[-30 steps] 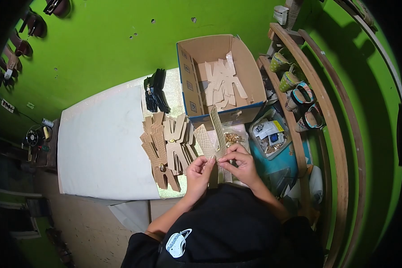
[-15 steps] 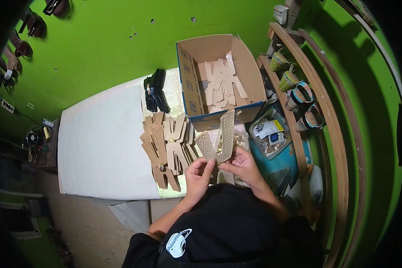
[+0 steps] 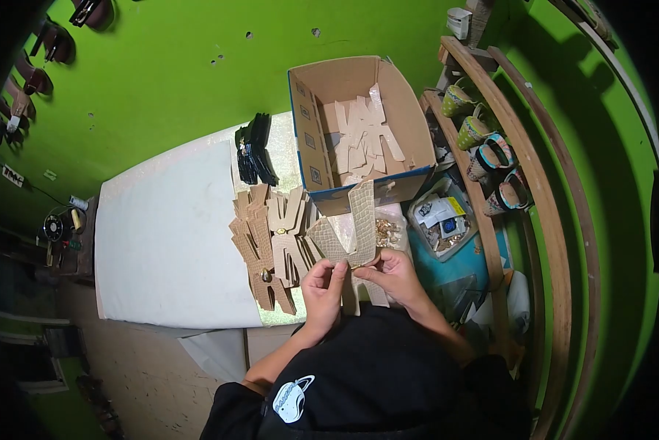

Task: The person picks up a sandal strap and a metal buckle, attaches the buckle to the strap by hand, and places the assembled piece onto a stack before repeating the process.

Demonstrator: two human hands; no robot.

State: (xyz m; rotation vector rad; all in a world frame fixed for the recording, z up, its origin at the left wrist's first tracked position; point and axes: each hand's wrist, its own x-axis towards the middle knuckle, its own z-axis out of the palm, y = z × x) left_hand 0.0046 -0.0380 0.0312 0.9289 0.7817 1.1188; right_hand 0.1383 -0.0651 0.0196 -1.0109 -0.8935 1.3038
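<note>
A beige crocodile-textured piece (image 3: pixel 362 220) with splayed strips is held upright in front of me, two of its strips pointing up and two down. My left hand (image 3: pixel 325 291) pinches its narrow middle from the left, thumb and fingers together. From the right, my right hand (image 3: pixel 397 277) grips the same middle part. Something small and gold shows between my fingertips, partly hidden. Just left of my hands lie stacks of similar tan pieces (image 3: pixel 253 233) and beige pieces (image 3: pixel 288 213), with gold ornaments on top.
An open cardboard box (image 3: pixel 410 125) holds more beige pieces. Black pieces (image 3: pixel 255 150) lie left of it on the white table (image 3: pixel 168 235). Beyond my right hand are a plastic tub (image 3: pixel 441 224) and a wooden rack (image 3: pixel 542 169) with shoes.
The beige piece has shifted slightly left and turned a little in my hands, and its lower strips now show more. Both hands keep their grip.
</note>
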